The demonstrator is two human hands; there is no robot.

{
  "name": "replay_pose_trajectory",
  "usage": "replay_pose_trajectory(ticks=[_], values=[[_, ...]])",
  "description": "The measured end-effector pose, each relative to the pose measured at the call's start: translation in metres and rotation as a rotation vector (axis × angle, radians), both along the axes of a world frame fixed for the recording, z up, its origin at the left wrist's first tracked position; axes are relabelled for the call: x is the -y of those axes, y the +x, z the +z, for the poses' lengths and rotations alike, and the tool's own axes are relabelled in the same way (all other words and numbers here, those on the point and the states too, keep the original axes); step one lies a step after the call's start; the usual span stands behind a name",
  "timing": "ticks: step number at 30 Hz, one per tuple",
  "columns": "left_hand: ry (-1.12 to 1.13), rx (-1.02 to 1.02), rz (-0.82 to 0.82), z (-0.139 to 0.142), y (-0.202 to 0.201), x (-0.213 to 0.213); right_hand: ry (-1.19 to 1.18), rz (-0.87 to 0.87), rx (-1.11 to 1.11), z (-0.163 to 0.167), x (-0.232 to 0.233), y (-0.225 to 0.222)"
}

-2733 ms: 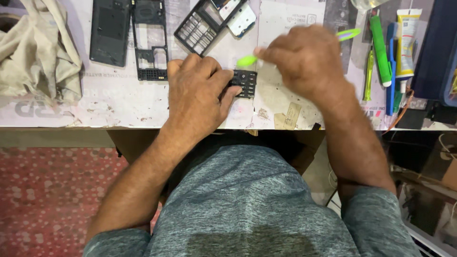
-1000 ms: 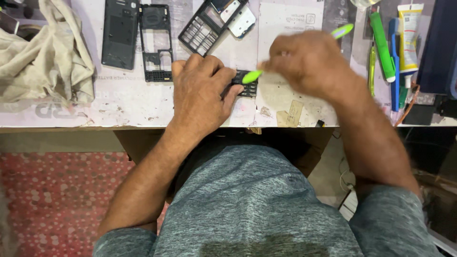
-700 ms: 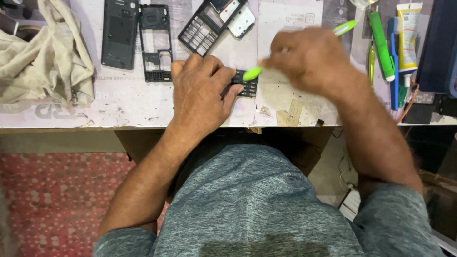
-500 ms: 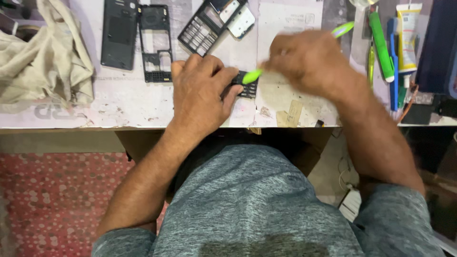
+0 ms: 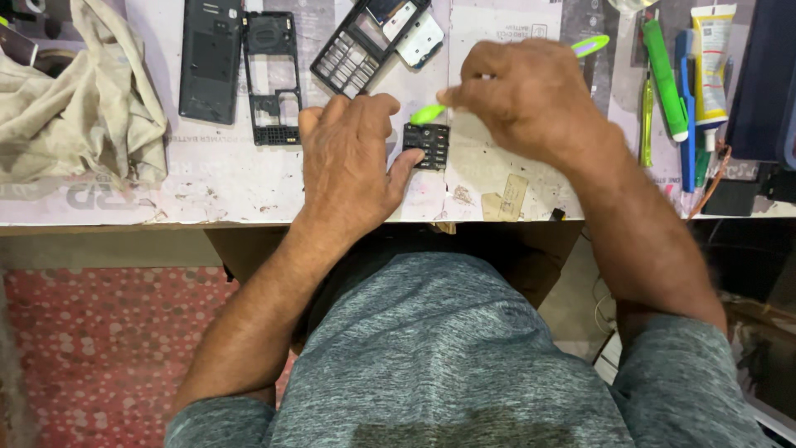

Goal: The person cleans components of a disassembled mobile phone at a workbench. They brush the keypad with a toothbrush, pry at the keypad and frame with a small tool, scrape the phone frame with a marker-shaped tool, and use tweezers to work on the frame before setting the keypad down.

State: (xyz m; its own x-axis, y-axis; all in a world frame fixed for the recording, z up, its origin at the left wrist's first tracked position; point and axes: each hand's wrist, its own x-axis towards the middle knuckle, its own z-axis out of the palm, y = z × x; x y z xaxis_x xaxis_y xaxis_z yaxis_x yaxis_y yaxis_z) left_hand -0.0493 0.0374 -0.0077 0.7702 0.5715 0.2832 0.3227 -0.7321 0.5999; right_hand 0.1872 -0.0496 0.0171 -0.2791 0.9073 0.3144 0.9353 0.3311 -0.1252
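Observation:
A small black keypad piece (image 5: 428, 145) lies on the white workbench (image 5: 224, 178) near its front edge. My left hand (image 5: 352, 162) lies flat on the bench, and its thumb presses the keypad's left side. My right hand (image 5: 526, 95) grips a bright green brush-like tool (image 5: 429, 113). The tool's green head rests just above the keypad's top edge, and its handle end pokes out behind my knuckles. Most of the tool's shaft is hidden inside my fist.
Opened phone parts lie at the back: a dark rear cover (image 5: 211, 60), a black middle frame (image 5: 274, 76) and a front frame with key grid (image 5: 369, 41). A crumpled beige cloth (image 5: 70, 104) sits left. Green tools, tweezers and a glue tube (image 5: 713, 62) lie right.
My right hand has made small back-and-forth strokes with the green tool over the keypad. My left hand has stayed pressed on the keypad. The view has shifted slightly.

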Motion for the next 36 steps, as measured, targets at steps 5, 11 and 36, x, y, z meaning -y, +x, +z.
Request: replay_pose_trajectory(ticks=[5, 11, 36], values=[[0.046, 0.046, -0.002, -0.006, 0.000, 0.002, 0.025, 0.013, 0.078, -0.008, -0.002, -0.011], [0.065, 0.071, 0.003, -0.007, -0.002, 0.002, 0.012, -0.016, 0.138, -0.010, -0.002, -0.014], [0.078, -0.020, -0.019, 0.001, 0.000, 0.004, 0.022, -0.141, 0.116, -0.015, 0.024, -0.017]])
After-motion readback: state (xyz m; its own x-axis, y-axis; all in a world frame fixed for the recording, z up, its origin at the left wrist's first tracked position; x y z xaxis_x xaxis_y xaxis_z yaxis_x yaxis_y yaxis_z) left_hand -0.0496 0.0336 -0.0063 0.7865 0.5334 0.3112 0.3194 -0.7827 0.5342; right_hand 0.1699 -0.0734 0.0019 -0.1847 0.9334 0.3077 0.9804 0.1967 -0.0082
